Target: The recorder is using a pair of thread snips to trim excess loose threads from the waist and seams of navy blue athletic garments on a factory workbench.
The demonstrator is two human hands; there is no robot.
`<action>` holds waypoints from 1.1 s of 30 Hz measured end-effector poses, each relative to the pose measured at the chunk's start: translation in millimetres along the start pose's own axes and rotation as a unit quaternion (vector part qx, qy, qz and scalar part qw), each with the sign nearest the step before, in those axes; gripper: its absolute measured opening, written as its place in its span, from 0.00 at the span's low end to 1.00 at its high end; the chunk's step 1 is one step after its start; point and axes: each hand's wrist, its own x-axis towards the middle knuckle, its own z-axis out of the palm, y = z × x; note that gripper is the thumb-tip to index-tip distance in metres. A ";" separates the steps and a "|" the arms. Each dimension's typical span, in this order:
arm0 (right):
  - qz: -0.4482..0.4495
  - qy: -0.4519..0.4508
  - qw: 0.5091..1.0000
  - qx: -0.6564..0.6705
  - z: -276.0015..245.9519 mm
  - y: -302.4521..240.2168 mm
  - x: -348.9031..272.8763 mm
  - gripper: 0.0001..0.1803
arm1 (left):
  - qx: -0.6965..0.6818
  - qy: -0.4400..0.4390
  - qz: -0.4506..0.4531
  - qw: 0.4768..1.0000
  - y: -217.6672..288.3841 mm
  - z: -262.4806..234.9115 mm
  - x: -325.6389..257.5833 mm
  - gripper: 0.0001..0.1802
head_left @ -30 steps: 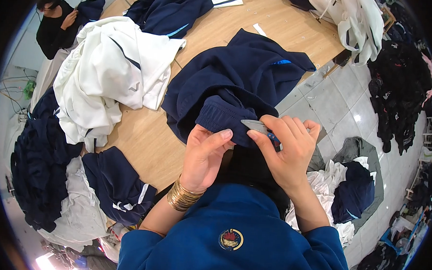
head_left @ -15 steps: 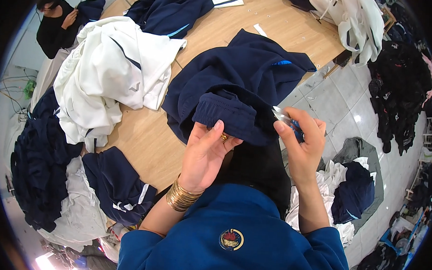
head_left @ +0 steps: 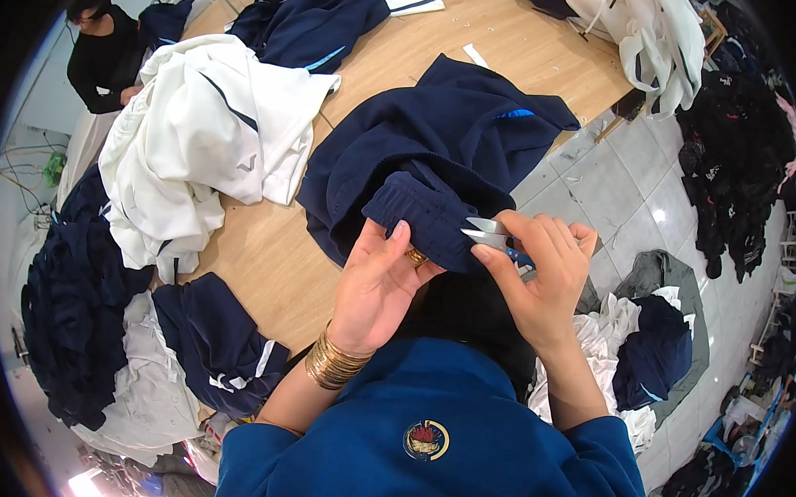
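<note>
A navy garment (head_left: 439, 130) lies across the table edge in front of me, with a bit of bright blue showing in a fold. Its gathered, stitched waistband (head_left: 419, 212) is pinched in my left hand (head_left: 381, 279), thumb on top and the other fingers underneath. My right hand (head_left: 544, 268) is closed around small thread snips (head_left: 496, 239) with a blue handle. The two metal blades stand apart, their tips at the right part of the waistband. Whether they touch the cloth or a thread I cannot tell.
White garments (head_left: 217, 125) are heaped on the wooden table (head_left: 246, 268) to the left. Navy pieces (head_left: 315, 23) lie at the back, and more white ones (head_left: 660, 47) hang over the far right edge. A person (head_left: 109, 54) stands far left. Clothing bundles (head_left: 653, 353) sit on the tiled floor.
My right hand has moved left, bringing the snips from beside the garment to the waistband. The left hand keeps its hold while the band has turned slightly. The far person's hand has lowered.
</note>
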 end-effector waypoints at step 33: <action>-0.032 0.029 0.998 -0.035 4.7 2.0 -1.1 0.14 | 0.006 0.020 -0.013 1.000 -2.6 3.1 -1.3 0.16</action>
